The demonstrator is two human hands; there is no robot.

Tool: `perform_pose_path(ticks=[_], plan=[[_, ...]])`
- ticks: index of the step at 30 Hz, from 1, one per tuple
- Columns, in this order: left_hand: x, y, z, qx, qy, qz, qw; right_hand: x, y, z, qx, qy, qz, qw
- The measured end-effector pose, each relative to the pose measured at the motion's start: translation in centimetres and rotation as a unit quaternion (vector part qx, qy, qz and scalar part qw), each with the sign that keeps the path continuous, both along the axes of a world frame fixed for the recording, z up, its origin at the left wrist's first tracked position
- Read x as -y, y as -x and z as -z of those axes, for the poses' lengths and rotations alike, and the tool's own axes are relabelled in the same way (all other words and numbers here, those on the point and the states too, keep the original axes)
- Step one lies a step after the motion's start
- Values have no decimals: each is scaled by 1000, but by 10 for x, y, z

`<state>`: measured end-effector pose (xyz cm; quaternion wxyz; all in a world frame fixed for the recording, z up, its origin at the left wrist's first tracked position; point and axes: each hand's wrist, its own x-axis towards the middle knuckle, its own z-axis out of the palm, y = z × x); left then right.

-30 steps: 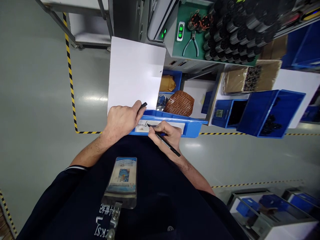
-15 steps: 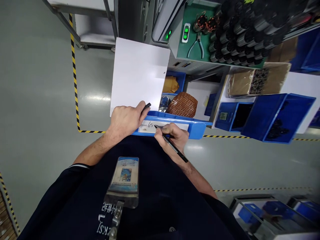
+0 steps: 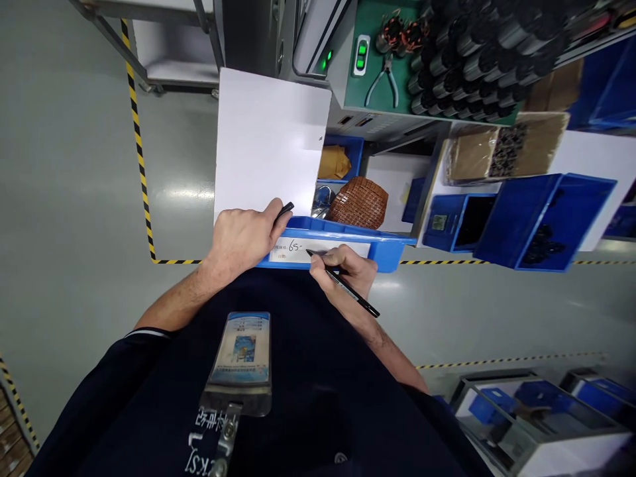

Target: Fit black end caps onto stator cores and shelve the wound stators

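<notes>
A blue bin [image 3: 387, 255] is held upright against my body, with a white label [image 3: 318, 248] on its side that reads "65-" in handwriting. My right hand [image 3: 348, 275] is closed around a black pen [image 3: 355, 295], its tip touching the label just right of the writing. My left hand [image 3: 246, 235] rests at the bin's left end, fingers closed on a black pen cap [image 3: 285, 211]. Behind the left hand lies a white board [image 3: 271, 146].
Just beyond the bin sit a brown woven object [image 3: 360, 204] and a yellow package [image 3: 334, 162]. Pliers [image 3: 384, 83] and several metal cylinders stand on a green mat [image 3: 355, 96]. Blue crates [image 3: 521, 222] are at the right.
A dash has appeared after "65" on the label, and the pen tip has shifted slightly right along it. The whole view has moved a little.
</notes>
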<state>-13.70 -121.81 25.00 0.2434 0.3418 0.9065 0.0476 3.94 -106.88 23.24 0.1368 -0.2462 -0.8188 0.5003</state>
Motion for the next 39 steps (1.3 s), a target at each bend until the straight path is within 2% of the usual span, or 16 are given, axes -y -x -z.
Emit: perform_pose_path(ticks=[16, 23, 29, 35, 39], plan=[[1, -3, 4, -28, 5, 10, 1000, -2, -5, 7, -27, -2, -8, 1000], [5, 0, 3, -28, 4, 11, 1000, -7, -7, 6, -4, 41, 42, 998], [1, -2, 1, -31, 9, -1, 999, -11, -5, 6, -5, 27, 21, 999], [-2, -4, 3, -48, 7, 0, 999, -10, -4, 3, 1, 14, 31, 999], [-3, -5, 4, -57, 1, 3, 998, -12, -4, -1, -4, 13, 9, 1000]])
